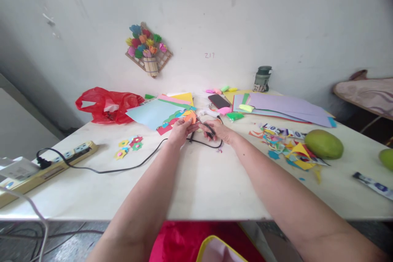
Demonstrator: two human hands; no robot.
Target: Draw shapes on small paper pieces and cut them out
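Near the middle of the table, my left hand (180, 130) pinches a small orange piece of paper (189, 117). My right hand (218, 130) is closed round the black handles of a pair of scissors (210, 130), and the blades point toward the orange paper. Whether the blades touch the paper is too small to tell. Behind my left hand are coloured paper cut-outs (167, 126) and a light blue sheet (147, 112). A white glue gun (209, 112) lies just beyond my right hand, partly hidden. Small paper flowers (135, 143) sit on the left.
A black cord (123, 169) runs from the power strip (73, 155) toward my hands. Paper scraps (299, 156) and a green mango-like fruit (324, 144) lie right. At the back are a red plastic bag (107, 102), a phone (219, 101), purple sheets (282, 104) and a bottle (262, 78).
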